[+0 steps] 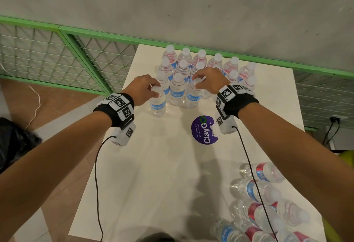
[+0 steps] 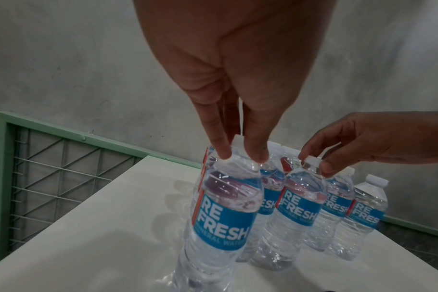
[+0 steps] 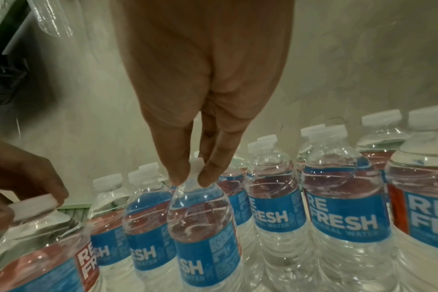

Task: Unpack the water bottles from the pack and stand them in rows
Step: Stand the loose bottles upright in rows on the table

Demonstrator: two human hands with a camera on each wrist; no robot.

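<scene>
We see the left hand (image 1: pixel 146 88) pinching the white cap of one upright bottle (image 1: pixel 158 104), fingertips (image 2: pixel 224 153) curled round the neck just below the cap. This bottle stands on the white table (image 1: pixel 153 174) at about seven o'clock from the standing group, slightly apart from it. The right hand (image 1: pixel 208 81) pinches the cap of a second bottle (image 1: pixel 193 95) in the same way, thumb and fingers (image 3: pixel 181 173) closed on either side of the cap. That bottle stands at the near edge of the group, touching its neighbours.

The standing rows (image 1: pixel 199 63) occupy the far end of the table at twelve o'clock, their blue labels facing us. At about five o'clock, near the table's right corner, more bottles (image 1: pixel 264 199) lie on their sides in a loose cluster; we cannot tell whether wrap is round them.

A round purple sticker (image 1: pixel 203 129) sits on the tabletop between the two wrists. Behind the table runs a green-framed wire fence (image 1: pixel 57 54) against a grey wall (image 1: pixel 191 8).
</scene>
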